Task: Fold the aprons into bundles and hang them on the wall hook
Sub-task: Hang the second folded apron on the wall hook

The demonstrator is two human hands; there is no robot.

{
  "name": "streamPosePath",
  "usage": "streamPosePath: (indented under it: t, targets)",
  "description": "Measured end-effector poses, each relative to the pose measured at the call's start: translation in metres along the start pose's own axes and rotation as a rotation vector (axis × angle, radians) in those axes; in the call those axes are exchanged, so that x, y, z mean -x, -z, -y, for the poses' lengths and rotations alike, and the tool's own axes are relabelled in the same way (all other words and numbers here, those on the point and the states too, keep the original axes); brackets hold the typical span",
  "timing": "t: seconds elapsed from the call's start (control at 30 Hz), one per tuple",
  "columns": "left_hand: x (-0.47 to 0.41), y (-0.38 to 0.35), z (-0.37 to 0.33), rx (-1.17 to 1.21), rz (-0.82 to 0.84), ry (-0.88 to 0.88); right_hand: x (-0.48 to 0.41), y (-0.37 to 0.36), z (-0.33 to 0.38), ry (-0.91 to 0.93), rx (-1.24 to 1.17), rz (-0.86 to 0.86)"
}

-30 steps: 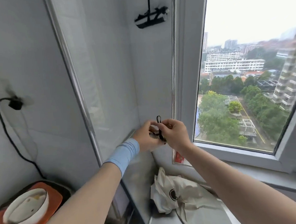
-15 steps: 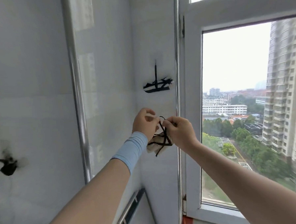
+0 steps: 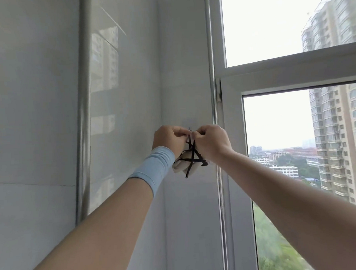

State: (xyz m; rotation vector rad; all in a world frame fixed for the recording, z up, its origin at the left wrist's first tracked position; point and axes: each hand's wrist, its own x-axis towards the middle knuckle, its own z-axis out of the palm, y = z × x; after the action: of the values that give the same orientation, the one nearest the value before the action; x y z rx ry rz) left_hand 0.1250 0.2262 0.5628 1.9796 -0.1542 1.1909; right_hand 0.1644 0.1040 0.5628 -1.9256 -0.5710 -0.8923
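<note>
The left hand (image 3: pixel 169 140) and right hand (image 3: pixel 211 142) meet knuckle to knuckle, pinching the black strap (image 3: pixel 191 143), and cover its top. The patch of wall behind them is hidden, so whether the strap sits over a hook cannot be told. The hands also hide the upper part of the apron bundle (image 3: pixel 188 165). Both forearms are cut off, the left by the bottom edge and the right by the right edge. The window (image 3: pixel 233 152) runs off the top, right and bottom. Outside it, the trees (image 3: pixel 277 243) are a green blur and the distant low buildings (image 3: pixel 282 167) are too small to make out.
</note>
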Motion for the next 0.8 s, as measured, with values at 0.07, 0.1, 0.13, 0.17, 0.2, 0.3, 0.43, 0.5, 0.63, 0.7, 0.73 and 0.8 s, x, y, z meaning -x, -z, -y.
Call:
streamPosePath:
  t: [0.07, 0.1, 0.13, 0.17, 0.2, 0.3, 0.43, 0.5, 0.63, 0.7, 0.73, 0.8]
  targets:
    - [-0.017, 0.0, 0.001, -0.041, -0.015, 0.005, -0.015, -0.003, 0.008, -0.024, 0.017, -0.003]
    - [-0.025, 0.0, 0.001, -0.059, -0.015, 0.009, -0.021, -0.004, 0.01, -0.036, 0.026, -0.006]
    - [-0.032, -0.001, 0.002, -0.079, -0.004, 0.016, -0.026, -0.005, 0.012, -0.051, 0.031, -0.007]
    - [-0.037, -0.001, 0.003, -0.103, 0.015, 0.014, -0.031, -0.007, 0.013, -0.073, 0.032, -0.004]
    - [-0.042, -0.003, 0.004, -0.13, 0.048, 0.011, -0.035, -0.008, 0.013, -0.099, 0.033, 0.001]
    - [-0.052, -0.009, 0.01, -0.24, 0.167, -0.023, -0.047, -0.016, 0.009, -0.18, 0.045, 0.007]
    - [-0.063, -0.012, 0.023, -0.275, 0.26, -0.04, -0.057, -0.027, 0.008, -0.237, 0.07, -0.025]
    - [-0.063, -0.012, 0.03, -0.266, 0.302, -0.04, -0.056, -0.028, 0.01, -0.275, 0.093, -0.019]
    - [-0.055, -0.007, 0.041, -0.238, 0.311, -0.019, -0.052, -0.028, 0.012, -0.332, 0.113, 0.033]
    - [-0.043, 0.0, 0.041, -0.18, 0.275, 0.0, -0.049, -0.029, 0.014, -0.352, 0.189, 0.086]
    - [-0.036, 0.002, 0.041, -0.148, 0.278, 0.004, -0.047, -0.03, 0.015, -0.357, 0.232, 0.125]
    - [-0.021, 0.005, 0.038, -0.125, 0.351, -0.021, -0.042, -0.03, 0.017, -0.366, 0.248, 0.155]
